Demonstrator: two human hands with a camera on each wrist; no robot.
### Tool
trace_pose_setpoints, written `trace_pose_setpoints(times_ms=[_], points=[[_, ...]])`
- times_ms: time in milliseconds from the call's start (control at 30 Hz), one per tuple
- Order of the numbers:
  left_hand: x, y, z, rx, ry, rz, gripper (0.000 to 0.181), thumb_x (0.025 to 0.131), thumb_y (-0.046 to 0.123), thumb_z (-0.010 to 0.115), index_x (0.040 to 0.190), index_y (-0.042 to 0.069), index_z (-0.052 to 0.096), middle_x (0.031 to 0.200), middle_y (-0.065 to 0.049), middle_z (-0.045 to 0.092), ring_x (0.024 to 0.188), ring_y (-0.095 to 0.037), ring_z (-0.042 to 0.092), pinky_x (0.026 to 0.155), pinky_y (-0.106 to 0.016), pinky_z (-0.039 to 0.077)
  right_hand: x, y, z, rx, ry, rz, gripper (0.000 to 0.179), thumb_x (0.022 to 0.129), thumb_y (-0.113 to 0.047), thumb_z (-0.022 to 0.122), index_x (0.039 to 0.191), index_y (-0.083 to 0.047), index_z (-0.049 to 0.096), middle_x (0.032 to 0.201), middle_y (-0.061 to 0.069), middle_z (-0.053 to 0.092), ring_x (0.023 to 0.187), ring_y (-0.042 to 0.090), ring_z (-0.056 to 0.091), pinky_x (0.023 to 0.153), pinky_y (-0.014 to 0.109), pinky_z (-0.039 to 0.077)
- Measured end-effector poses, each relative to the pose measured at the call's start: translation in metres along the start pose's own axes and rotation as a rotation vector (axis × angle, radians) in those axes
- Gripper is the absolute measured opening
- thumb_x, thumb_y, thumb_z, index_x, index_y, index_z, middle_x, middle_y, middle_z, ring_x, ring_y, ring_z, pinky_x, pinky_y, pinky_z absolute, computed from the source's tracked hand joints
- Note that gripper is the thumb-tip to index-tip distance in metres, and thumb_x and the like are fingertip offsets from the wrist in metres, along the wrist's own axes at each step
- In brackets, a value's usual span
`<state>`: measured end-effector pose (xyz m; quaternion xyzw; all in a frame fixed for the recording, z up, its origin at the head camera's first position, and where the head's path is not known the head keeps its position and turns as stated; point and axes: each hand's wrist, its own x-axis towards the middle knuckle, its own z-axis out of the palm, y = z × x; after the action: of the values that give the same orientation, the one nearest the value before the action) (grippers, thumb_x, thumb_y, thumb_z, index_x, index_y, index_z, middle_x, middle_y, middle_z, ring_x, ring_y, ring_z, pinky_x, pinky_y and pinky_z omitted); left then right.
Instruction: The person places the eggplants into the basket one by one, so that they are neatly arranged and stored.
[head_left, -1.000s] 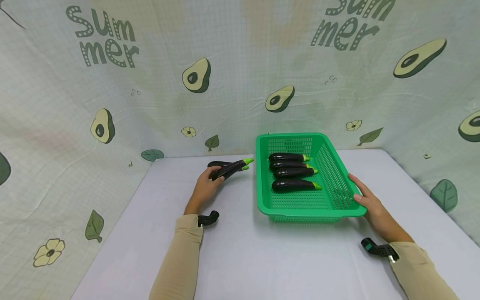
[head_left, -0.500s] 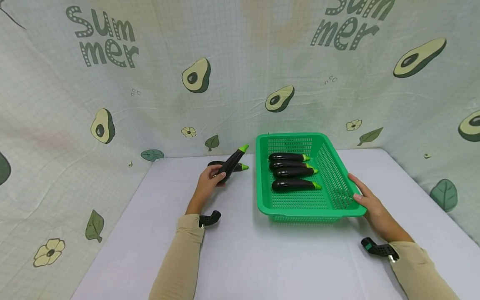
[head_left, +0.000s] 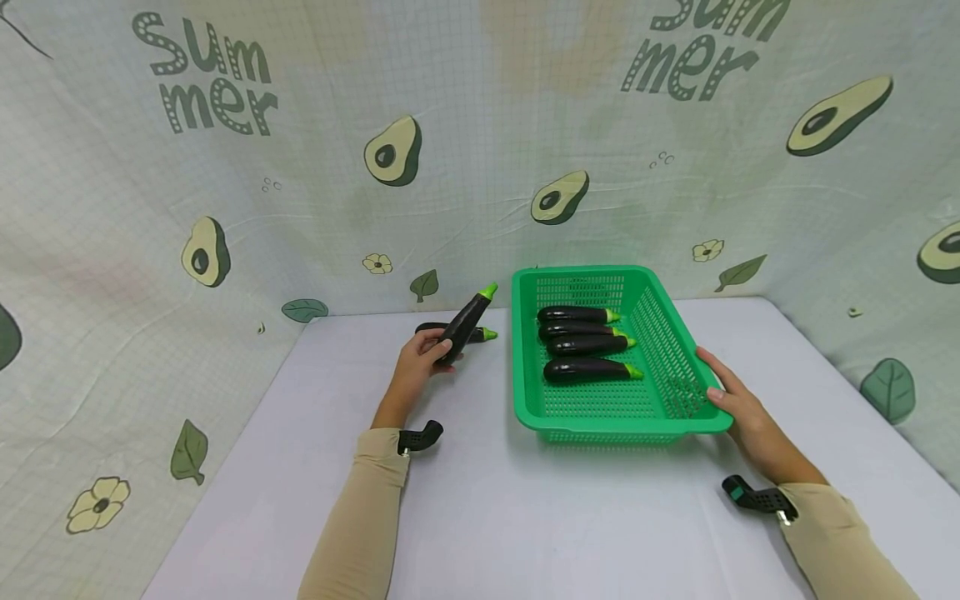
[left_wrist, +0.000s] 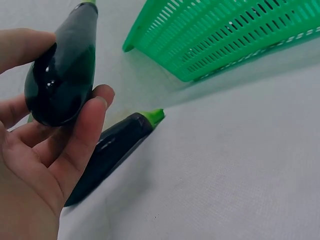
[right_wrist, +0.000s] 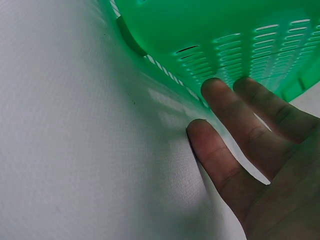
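My left hand holds an eggplant with its green stem end tilted up to the right. In the left wrist view the thumb and fingers grip the rounded dark end of this eggplant. Behind and below it, another eggplant lies on the table, partly hidden by the hand. My right hand rests at the right rim of the green basket, thumb tip over the rim. In the right wrist view its fingers are nearly straight beside the basket's slotted wall.
Several eggplants lie in the basket, roughly side by side with stems to the right. The basket stands on a white-covered table. A printed cloth hangs behind the table and along its sides.
My left hand has raised the eggplant off the other one and tilted its stem end upward. Over the last half second it shifted only slightly. The right hand and basket stayed put.
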<state>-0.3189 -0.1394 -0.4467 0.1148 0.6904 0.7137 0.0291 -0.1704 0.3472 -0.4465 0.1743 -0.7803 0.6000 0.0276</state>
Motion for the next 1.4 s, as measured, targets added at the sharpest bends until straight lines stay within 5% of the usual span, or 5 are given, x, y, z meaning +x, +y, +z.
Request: trace_pose_setpoints(times_ms=[467,767,1000,1400], points=[[-0.003,0.005,0.004,-0.090,-0.060,0.008,0.038,0.103,0.022,0.060,0.130,-0.004,0.052,0.125,-0.024,0.058,0.093,-0.032,0.071,0.069,-0.032,0.057,0.003,0.000,0.002,-0.020,-0.004,0.005,0.057,0.110,-0.017,0.028,0.163,-0.021,0.009,0.162,-0.004,0.012,0.124,0.003,0.034,0.091,0.010,0.032],[-0.006,0.008,0.013,-0.120,-0.070,-0.023,0.031,0.101,0.025,0.060,0.113,-0.003,0.057,0.105,-0.019,0.060,0.074,-0.025,0.071,0.061,-0.032,0.057,0.006,-0.001,0.004,-0.006,-0.013,0.008,0.057,0.110,-0.017,0.028,0.163,-0.021,0.009,0.163,-0.004,0.011,0.125,0.001,0.034,0.092,0.010,0.031],[-0.008,0.013,0.015,-0.101,-0.104,-0.017,0.032,0.102,0.029,0.058,0.110,-0.002,0.056,0.108,-0.020,0.060,0.077,-0.025,0.071,0.066,-0.034,0.058,0.007,0.000,0.005,-0.002,-0.017,0.010,0.057,0.110,-0.017,0.028,0.163,-0.021,0.008,0.163,-0.002,0.010,0.126,0.001,0.032,0.092,0.010,0.031],[0.003,0.037,0.028,0.055,-0.212,0.085,0.042,0.099,0.023,0.066,0.133,0.001,0.053,0.121,-0.020,0.061,0.100,-0.028,0.067,0.083,-0.040,0.058,0.002,0.001,-0.001,0.012,0.005,0.012,0.058,0.109,-0.013,0.028,0.163,-0.022,0.010,0.155,-0.008,0.021,0.116,0.001,0.043,0.089,0.013,0.034]])
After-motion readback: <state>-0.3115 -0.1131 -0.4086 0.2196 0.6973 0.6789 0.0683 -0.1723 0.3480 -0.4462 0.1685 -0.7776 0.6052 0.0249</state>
